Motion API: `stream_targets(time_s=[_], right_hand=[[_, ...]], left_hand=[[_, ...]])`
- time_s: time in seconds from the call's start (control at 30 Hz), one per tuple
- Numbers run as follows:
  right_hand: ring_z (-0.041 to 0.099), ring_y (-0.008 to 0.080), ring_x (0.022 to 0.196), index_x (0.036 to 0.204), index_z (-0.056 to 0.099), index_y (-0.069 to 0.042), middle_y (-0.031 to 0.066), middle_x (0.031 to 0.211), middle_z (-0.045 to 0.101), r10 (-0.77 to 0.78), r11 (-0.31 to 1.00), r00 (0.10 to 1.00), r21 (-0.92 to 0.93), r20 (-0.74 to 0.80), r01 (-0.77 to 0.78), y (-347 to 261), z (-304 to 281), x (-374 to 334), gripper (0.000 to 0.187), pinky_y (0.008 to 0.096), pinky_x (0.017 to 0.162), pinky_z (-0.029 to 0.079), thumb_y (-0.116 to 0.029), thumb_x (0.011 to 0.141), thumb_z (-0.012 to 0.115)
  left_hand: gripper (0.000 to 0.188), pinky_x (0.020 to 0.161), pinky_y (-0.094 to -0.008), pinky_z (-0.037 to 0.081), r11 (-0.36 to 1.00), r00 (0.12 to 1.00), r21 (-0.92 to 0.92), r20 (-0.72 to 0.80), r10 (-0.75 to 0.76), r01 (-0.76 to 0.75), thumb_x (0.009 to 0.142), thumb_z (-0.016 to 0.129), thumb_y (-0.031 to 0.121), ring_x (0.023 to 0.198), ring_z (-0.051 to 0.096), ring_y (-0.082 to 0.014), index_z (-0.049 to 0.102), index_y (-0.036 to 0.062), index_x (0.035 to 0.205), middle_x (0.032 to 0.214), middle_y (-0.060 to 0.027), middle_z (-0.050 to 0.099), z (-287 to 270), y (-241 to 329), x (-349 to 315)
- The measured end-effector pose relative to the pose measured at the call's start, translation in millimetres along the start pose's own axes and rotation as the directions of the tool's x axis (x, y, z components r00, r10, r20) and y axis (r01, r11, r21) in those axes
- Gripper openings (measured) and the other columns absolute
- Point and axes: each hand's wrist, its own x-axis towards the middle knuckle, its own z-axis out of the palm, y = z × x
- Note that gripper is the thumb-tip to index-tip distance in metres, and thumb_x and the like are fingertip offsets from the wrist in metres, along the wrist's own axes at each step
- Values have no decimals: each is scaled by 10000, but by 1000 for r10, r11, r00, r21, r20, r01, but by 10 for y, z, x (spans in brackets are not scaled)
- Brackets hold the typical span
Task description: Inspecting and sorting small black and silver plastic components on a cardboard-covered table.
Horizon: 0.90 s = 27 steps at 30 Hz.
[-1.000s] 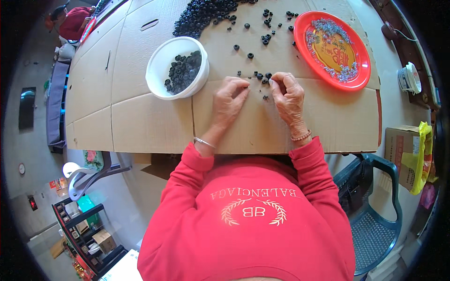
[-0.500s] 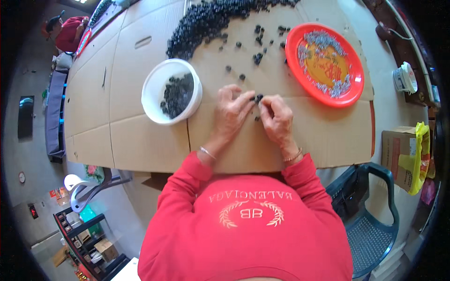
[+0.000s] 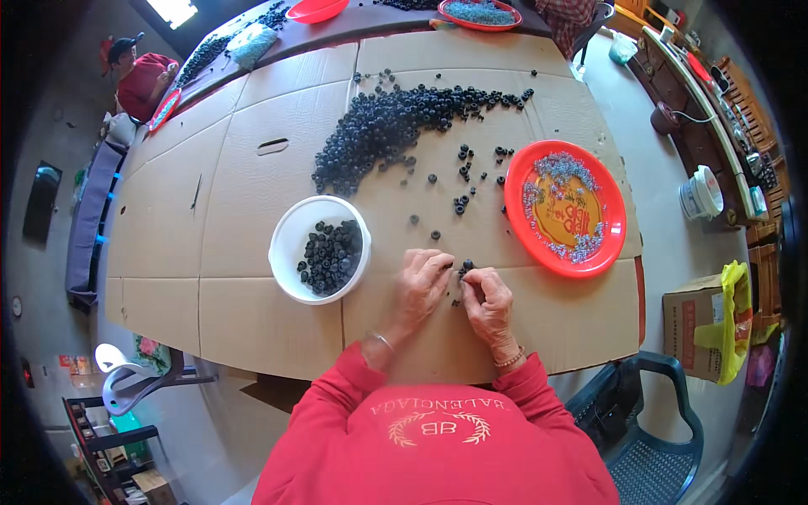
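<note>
My right hand (image 3: 488, 305) is closed in a pinch over the cardboard, with a small black ring-shaped part (image 3: 467, 265) at its fingertips. Just to its left, my left hand (image 3: 421, 290) has thumb and forefinger drawn together, and a tiny dark bit shows at their tips. Below the fingertips lie a few tiny dark pieces (image 3: 455, 302). A white round tub (image 3: 278, 268) holding many black parts stands left of my left hand. Right of my right hand is a red plate (image 3: 581, 268) scattered with small silvery pieces. Loose black parts (image 3: 435, 235) lie beyond my hands.
A long heap of black parts (image 3: 379, 126) curves over the flattened cardboard (image 3: 252, 219) farther out. Red plates (image 3: 481, 23) and a clear bag (image 3: 251, 45) sit on the far table. A person in red (image 3: 145, 84) is at the far left. A green chair (image 3: 652, 459) stands at lower right.
The view has tipped up, so the table sits lower and its far side shows. My fingertips, close together before, are now slightly apart, the black part staying with my right hand.
</note>
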Motion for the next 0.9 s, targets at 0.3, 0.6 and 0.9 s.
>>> stream_targets(time_s=[0.3, 0.6, 0.9], right_hand=[[542, 203, 598, 851, 571, -30, 94, 744, 538, 4, 1000, 1000, 7, 21, -4, -30, 5, 28, 138, 305, 541, 439, 69, 769, 621], [555, 202, 627, 839, 583, -37, 95, 754, 559, 43, 996, 998, -74, 35, -40, 1, -107, -131, 111, 290, 556, 450, 46, 778, 623], [506, 124, 618, 839, 583, -24, 49, 750, 549, 62, 998, 998, -5, 12, -62, 26, 8, 57, 77, 242, 554, 414, 34, 797, 610]], left_hand=[[232, 632, -291, 496, 971, 989, -232, -121, -89, 59, 777, 636, -70, 770, 592, -202, 615, 39, 981, 931, -103, 600, -54, 28, 5], [204, 575, -229, 462, 916, 983, -390, -107, -152, 99, 784, 614, -77, 682, 555, -115, 629, 18, 963, 944, -79, 579, -6, -5, -85], [188, 643, -175, 435, 505, 831, -739, 131, -541, 446, 914, 517, 27, 775, 582, -69, 624, 18, 1068, 920, -18, 611, -225, -50, 56]])
